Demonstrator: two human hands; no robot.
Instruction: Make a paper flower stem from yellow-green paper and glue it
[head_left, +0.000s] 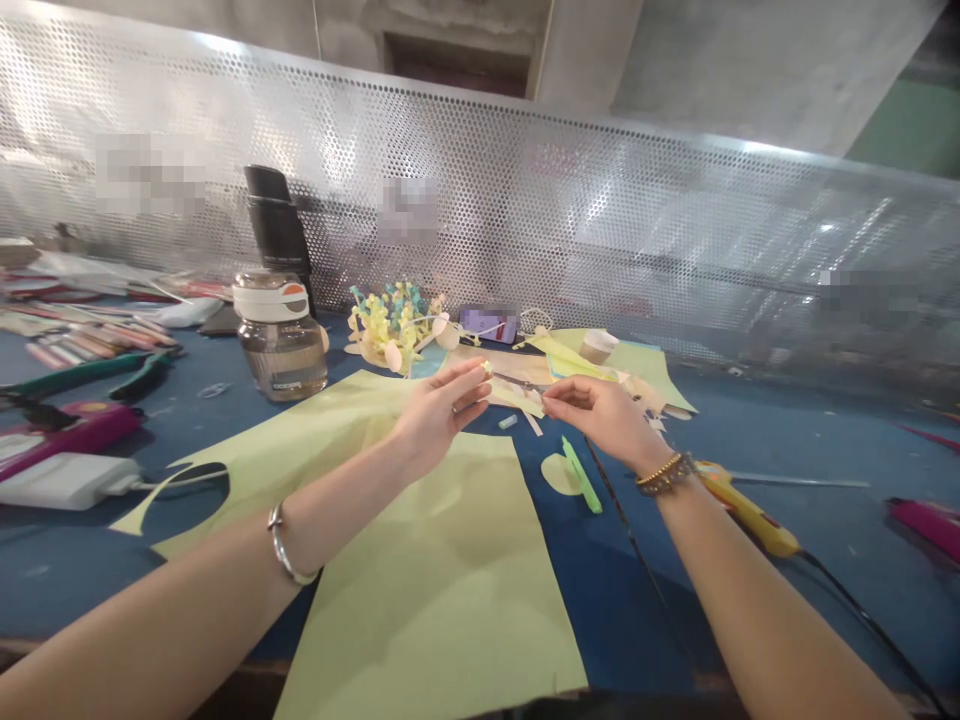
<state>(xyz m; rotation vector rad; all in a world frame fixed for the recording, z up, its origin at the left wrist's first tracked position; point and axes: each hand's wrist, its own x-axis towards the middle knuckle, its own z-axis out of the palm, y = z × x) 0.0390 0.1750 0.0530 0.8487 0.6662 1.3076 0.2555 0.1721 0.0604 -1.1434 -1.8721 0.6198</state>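
1. From eight o'clock, the left forearm slants inward, the left hand pinching a small yellowish piece.
2. From four o'clock, the right hand reaches in, fingertips together by a pale strip; I cannot tell whether it grips.
3. At dial centre, the piece looks tiny, partly finger-covered.
4. At six o'clock, a yellow-green sheet covers the blue surface.

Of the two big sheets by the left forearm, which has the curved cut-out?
Left sheet: big curved bite at its left end. The front sheet shows no such curve.
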